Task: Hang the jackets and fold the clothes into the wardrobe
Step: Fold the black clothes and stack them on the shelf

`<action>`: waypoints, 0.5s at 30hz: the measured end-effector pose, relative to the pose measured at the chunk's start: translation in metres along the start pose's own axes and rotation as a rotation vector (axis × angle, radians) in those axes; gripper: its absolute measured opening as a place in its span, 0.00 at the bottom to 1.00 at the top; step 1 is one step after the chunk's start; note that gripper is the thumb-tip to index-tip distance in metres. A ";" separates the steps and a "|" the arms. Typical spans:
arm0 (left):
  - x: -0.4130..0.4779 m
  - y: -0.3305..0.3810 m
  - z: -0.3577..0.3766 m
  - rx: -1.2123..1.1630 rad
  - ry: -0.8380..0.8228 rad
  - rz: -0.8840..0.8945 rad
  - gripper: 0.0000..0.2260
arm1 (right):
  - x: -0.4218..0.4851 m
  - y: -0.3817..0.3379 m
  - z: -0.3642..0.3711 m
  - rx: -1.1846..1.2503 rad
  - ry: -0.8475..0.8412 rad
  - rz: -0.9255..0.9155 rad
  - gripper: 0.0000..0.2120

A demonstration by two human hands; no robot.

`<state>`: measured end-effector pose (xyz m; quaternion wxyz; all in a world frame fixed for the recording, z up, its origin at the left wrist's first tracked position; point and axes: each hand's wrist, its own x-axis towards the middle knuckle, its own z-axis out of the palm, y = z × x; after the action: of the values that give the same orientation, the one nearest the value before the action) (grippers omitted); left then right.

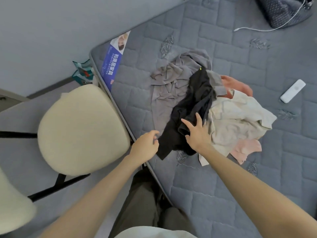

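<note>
Head view: right hand (197, 135) fingers were laid spread on the black garment (199, 90). Left hand (145, 146) fingers were curled beside it; grip undetermined.

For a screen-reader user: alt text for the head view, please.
Bare hands reach a clothes pile on a grey quilted mattress: the right hand lies spread on a black garment, the left hand at its edge. A cream chair stands alongside.

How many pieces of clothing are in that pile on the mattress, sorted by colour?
Crumpled grey cloth garment: 1
Black cloth garment: 1
Cream cloth garment: 1
Coral cloth garment: 1
Pale pink cloth garment: 1
Total: 5 showing; the pile may hide more.
</note>
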<state>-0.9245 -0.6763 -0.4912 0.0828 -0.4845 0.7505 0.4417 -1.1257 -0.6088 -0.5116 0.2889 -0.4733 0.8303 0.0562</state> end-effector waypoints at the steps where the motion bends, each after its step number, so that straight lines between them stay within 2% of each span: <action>1: 0.007 -0.003 0.000 0.002 -0.011 -0.004 0.18 | 0.007 -0.001 0.001 -0.007 -0.001 0.017 0.28; 4: 0.025 -0.005 -0.001 0.005 -0.079 0.001 0.18 | 0.025 0.002 0.002 0.041 -0.011 0.018 0.16; 7: 0.038 -0.002 -0.005 0.016 -0.116 0.014 0.20 | 0.033 0.003 -0.013 0.310 0.033 -0.025 0.09; 11: 0.039 0.011 -0.006 -0.040 -0.174 0.048 0.27 | 0.024 -0.007 -0.053 0.650 0.143 -0.046 0.11; 15: 0.029 0.029 -0.008 -0.130 -0.205 0.047 0.39 | 0.003 -0.036 -0.106 1.113 0.131 -0.089 0.13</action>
<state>-0.9602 -0.6972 -0.4861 0.1172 -0.4235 0.7189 0.5386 -1.1425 -0.6695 -0.4193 0.4449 -0.2868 0.7301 -0.4322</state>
